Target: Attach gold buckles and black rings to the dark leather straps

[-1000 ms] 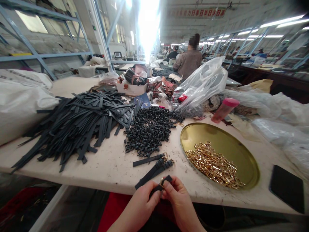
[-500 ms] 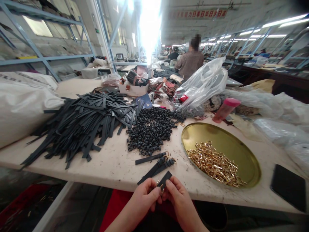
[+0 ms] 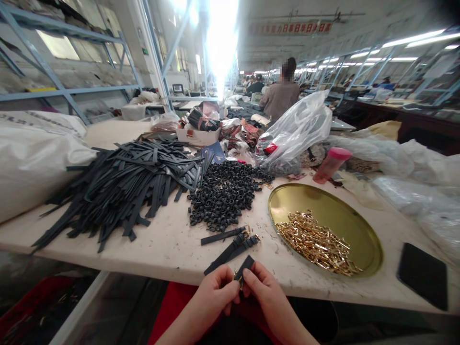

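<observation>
At the table's front edge, a short black strap (image 3: pixel 246 263) with a gold buckle (image 3: pixel 235 276) is held between my two hands. My left hand (image 3: pixel 218 290) is closed, its thumb and fingers pinching at the buckle end; the fingertips partly hide the buckle. My right hand (image 3: pixel 264 286) is closed on the strap, thumb on top. Just beyond lie several buckled black straps (image 3: pixel 230 251). Behind them is a heap of small black loops (image 3: pixel 224 191). To the right, a round gold-coloured tray (image 3: pixel 362 225) carries a pile of gold buckles (image 3: pixel 318 242).
A large pile of loose black strips (image 3: pixel 132 182) covers the table's left side, beside a white sack (image 3: pixel 36 163). At right are a black phone-like slab (image 3: pixel 422 275), a pink-lidded container (image 3: pixel 330 165) and clear plastic bags (image 3: pixel 298 129). A person (image 3: pixel 282 96) is farther back.
The hands stay at the same spot, still pinching the strap and buckle, with only slight finger movement. The whole view has shifted a little, the right side moving leftward.
</observation>
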### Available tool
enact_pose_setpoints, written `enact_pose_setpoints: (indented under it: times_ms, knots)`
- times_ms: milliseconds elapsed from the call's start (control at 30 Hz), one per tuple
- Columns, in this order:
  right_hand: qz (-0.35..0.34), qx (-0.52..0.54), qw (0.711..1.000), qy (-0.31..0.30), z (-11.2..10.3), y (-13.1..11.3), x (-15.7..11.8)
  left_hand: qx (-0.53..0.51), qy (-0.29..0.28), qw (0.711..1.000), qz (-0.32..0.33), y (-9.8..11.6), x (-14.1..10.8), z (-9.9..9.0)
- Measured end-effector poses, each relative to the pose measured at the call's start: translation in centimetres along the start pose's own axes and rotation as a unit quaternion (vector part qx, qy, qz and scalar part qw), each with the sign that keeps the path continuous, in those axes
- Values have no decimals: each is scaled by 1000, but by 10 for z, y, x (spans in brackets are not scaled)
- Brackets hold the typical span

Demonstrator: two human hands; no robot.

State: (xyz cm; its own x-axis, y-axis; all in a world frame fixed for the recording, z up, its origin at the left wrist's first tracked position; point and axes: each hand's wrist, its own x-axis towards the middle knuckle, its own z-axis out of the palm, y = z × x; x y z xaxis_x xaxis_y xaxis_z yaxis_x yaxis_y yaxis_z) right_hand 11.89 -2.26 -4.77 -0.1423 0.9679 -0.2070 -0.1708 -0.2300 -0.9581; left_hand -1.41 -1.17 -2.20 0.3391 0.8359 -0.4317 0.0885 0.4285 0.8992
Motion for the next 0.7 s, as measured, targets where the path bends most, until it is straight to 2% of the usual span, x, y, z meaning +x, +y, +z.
enact_pose_setpoints:
  times_ms: [67, 167, 200, 233, 300, 367, 500, 600, 667, 700]
  knots:
    - [-48, -49, 997, 27, 0, 3, -1, -2, 4, 1000, -8, 1, 1, 1]
    - [-173, -176, 967, 63, -2, 6, 0, 16, 24, 1000, -9, 2, 3, 2]
    - [-187, -196, 961, 65, -3, 7, 2, 32, 32, 999, -1, 3, 3, 2]
    - [-177, -196, 962, 63, -5, 6, 4, 51, 38, 998, 9, 3, 3, 2]
    - [-116, -153, 980, 55, -7, 5, 10, 81, 42, 996, 21, 3, 4, 1]
    - [-68, -112, 991, 27, -8, 3, 17, 98, 37, 994, 24, 2, 7, -2]
    - [-109, -150, 981, -51, -13, -5, 29, 68, 31, 997, 21, -3, 20, -11]
    - [-120, -198, 966, -111, -26, -15, 51, 41, 29, 997, 63, -3, 30, -17]
    - [-118, -276, 951, -78, -39, -24, 77, 47, 20, 995, 81, -2, 36, -20]
    - [-118, -334, 935, -24, -46, -29, 93, 49, 16, 996, 78, -1, 39, -21]
